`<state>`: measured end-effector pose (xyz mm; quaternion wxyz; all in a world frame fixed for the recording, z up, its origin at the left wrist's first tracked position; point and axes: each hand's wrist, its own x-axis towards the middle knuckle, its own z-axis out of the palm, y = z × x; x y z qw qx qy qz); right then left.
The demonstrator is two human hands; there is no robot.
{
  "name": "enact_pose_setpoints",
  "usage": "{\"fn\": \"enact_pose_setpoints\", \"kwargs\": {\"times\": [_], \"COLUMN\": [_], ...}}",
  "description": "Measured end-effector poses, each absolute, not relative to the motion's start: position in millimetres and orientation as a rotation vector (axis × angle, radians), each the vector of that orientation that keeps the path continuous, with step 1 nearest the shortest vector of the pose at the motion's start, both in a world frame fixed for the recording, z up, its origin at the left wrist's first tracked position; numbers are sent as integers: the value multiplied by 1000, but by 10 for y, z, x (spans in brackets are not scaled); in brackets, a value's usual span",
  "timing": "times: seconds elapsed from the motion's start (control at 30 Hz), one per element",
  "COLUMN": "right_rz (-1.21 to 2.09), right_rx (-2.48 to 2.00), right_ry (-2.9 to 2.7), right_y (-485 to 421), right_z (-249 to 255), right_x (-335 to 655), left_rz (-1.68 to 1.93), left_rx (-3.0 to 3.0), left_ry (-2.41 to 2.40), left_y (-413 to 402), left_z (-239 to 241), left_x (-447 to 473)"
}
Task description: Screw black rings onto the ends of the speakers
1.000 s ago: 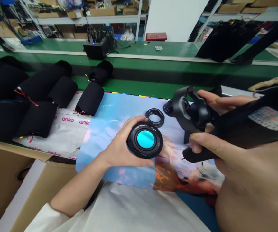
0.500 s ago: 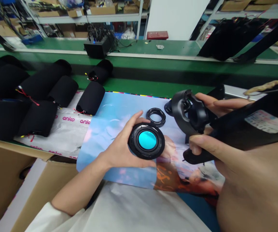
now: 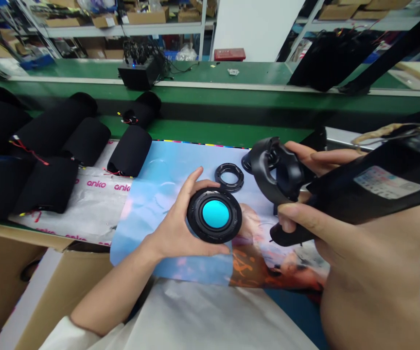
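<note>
My left hand [image 3: 173, 231] is curled round the rim of a round black speaker [image 3: 195, 218] with a shiny turquoise centre [image 3: 215, 214], thumb and fingers on opposite sides. The turquoise face is turned up towards me. My right hand [image 3: 344, 238] grips a long black device [image 3: 334, 187] that bears a white label [image 3: 388, 183]; part of it is covered by the fingers. An open, curved black frame [image 3: 268, 177] sits at its left end, above the sheet and to the right of the speaker. Just behind the speaker lies a black ring [image 3: 229, 177], apart from the right hand.
A printed poster sheet [image 3: 173, 163] covers the bench before me. Several black fabric-covered tubes [image 3: 130, 150] with thin wires lie on the left. An open cardboard box [image 3: 75, 277] stands at front left. A black box with cables [image 3: 140, 75] rests on the rear green ledge [image 3: 202, 73].
The whole view has shifted slightly, so most things appear a little further left. Both hands keep their holds, and the gap between the speaker and the black device looks about the same.
</note>
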<state>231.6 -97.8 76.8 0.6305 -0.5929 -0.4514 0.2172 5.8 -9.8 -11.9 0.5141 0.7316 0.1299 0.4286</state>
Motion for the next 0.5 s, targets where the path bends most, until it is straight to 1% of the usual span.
{"fn": "enact_pose_setpoints", "kwargs": {"times": [0.13, 0.3, 0.4, 0.5], "right_rz": [487, 504, 470, 473], "right_rx": [-1356, -1372, -1415, -1365], "right_ry": [-1050, -1027, -1022, -1063], "right_y": [-1001, -1012, -1011, -999], "right_z": [749, 737, 724, 723], "right_x": [2326, 2316, 2303, 2289], "left_rz": [1096, 1183, 1191, 1176], "left_rx": [1782, 1961, 2016, 2010], "left_ry": [353, 408, 459, 472], "left_y": [-88, -63, -56, -35], "left_z": [-142, -163, -151, -143], "left_x": [60, 36, 13, 2]}}
